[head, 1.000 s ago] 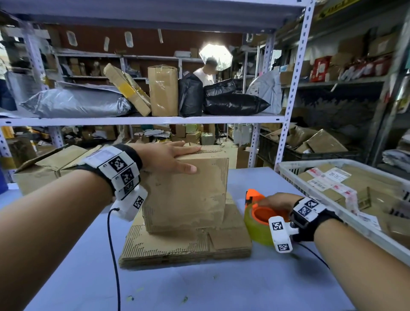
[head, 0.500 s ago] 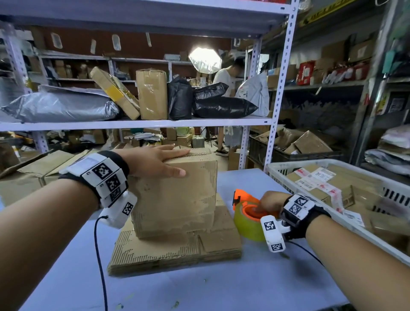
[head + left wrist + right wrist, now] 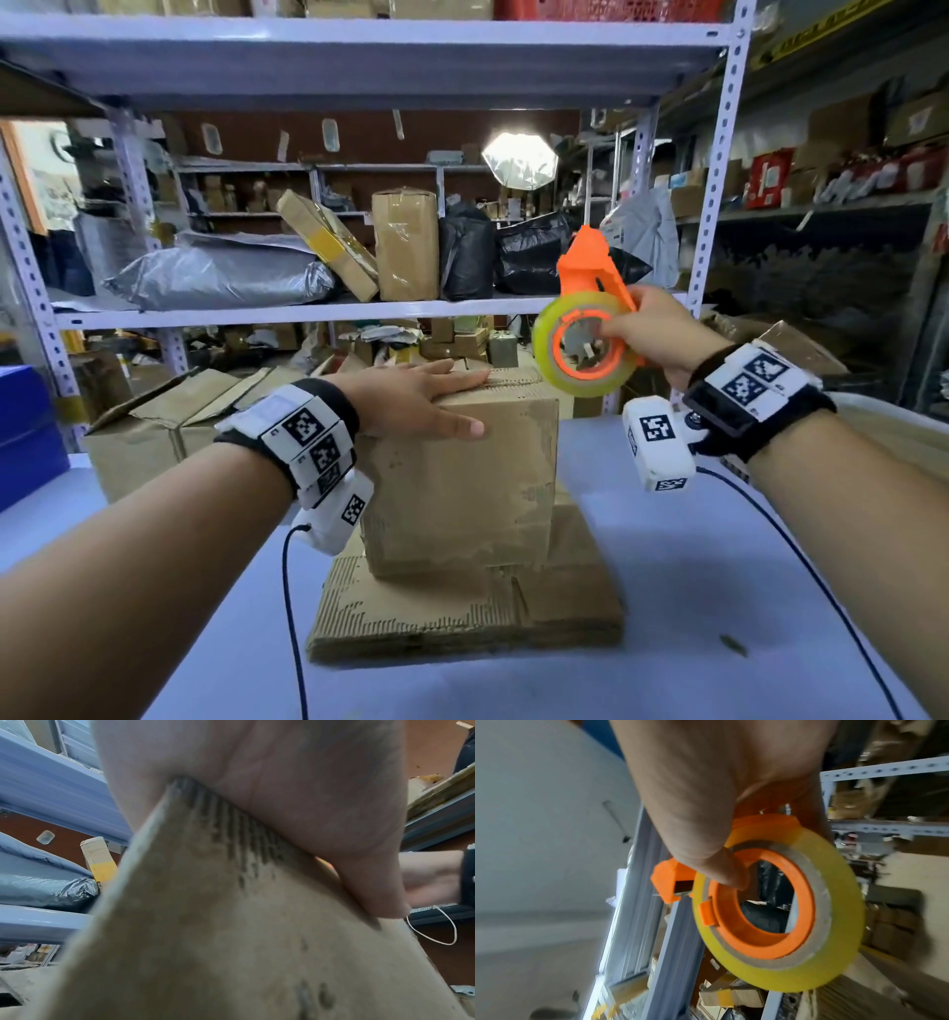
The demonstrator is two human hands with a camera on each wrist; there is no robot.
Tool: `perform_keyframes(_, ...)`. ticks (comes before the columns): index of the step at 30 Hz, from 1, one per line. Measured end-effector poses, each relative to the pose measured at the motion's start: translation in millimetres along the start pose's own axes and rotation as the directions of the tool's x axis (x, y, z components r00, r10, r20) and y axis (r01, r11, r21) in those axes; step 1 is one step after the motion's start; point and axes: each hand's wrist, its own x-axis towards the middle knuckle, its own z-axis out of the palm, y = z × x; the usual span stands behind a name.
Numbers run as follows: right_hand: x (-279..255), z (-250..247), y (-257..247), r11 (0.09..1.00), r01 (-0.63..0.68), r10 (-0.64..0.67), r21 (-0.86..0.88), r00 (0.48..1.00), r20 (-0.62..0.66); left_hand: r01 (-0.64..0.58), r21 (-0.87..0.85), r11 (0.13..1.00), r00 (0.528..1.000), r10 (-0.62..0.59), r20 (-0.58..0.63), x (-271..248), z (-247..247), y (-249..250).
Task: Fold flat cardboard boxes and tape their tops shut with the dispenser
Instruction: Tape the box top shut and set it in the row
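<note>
A folded brown cardboard box (image 3: pixel 462 483) stands upright on a stack of flat cardboard (image 3: pixel 462 611) at the table's middle. My left hand (image 3: pixel 411 398) lies flat on the box's top near edge, fingers straight, thumb down the front face; the left wrist view shows the palm (image 3: pixel 282 791) pressing on the box corner (image 3: pixel 205 923). My right hand (image 3: pixel 652 334) holds the orange tape dispenser (image 3: pixel 590 277) with its yellowish tape roll (image 3: pixel 585 349) in the air, to the right of and above the box top. In the right wrist view the thumb (image 3: pixel 706 850) hooks into the dispenser's orange core (image 3: pixel 765 923).
The light blue table (image 3: pixel 693 591) carries the stack. Metal shelving (image 3: pixel 308 308) behind holds parcels and black bags. An open cardboard box (image 3: pixel 154 426) sits at the left, a blue bin (image 3: pixel 25 437) at far left. Thin cables trail from both wrists.
My right hand has lifted the tape dispenser off the table, up and toward the box top. The left hand has stayed flat on the box.
</note>
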Motion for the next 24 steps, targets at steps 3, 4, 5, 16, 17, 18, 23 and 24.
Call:
perform_keyframes(3, 1, 9, -30, 0.980, 0.190, -0.191, -0.051, 0.982, -0.008, 0.004, -0.003, 1.000, 1.000, -0.004, -0.007, 1, 0, 0)
perform_keyframes(4, 1, 11, -38, 0.970, 0.235, -0.235, -0.055, 0.972, 0.002, 0.003, -0.005, 1.000, 1.000, -0.003, -0.007, 2, 0, 0)
perform_keyframes(5, 1, 13, -45, 0.958, 0.280, -0.278, -0.059, 0.960, 0.027, 0.001, -0.007, 1.000, 1.000, -0.001, -0.008, 2, 0, 0)
perform_keyframes(16, -7, 51, -70, 0.661, 0.565, -0.444, -0.494, 0.825, 0.349, -0.003, -0.027, 1.000, 0.998, 0.001, -0.058, -1, 2, -2)
perform_keyframes(17, -6, 49, -71, 0.657, 0.567, -0.452, -0.497, 0.824, 0.343, -0.008, -0.041, 0.999, 0.998, 0.006, -0.066, -2, 2, -3)
perform_keyframes(18, -5, 48, -71, 0.658, 0.565, -0.457, -0.497, 0.825, 0.332, -0.015, -0.059, 0.998, 0.997, 0.010, -0.076, -2, 3, -4)
perform_keyframes(23, -1, 47, -66, 0.695, 0.540, -0.446, -0.475, 0.842, 0.304, -0.096, -0.298, 0.950, 0.984, 0.046, -0.171, -5, -1, -8)
perform_keyframes(24, 0, 47, -66, 0.699, 0.537, -0.442, -0.472, 0.843, 0.305, -0.120, -0.395, 0.911, 0.977, 0.039, -0.208, -5, -3, -9)
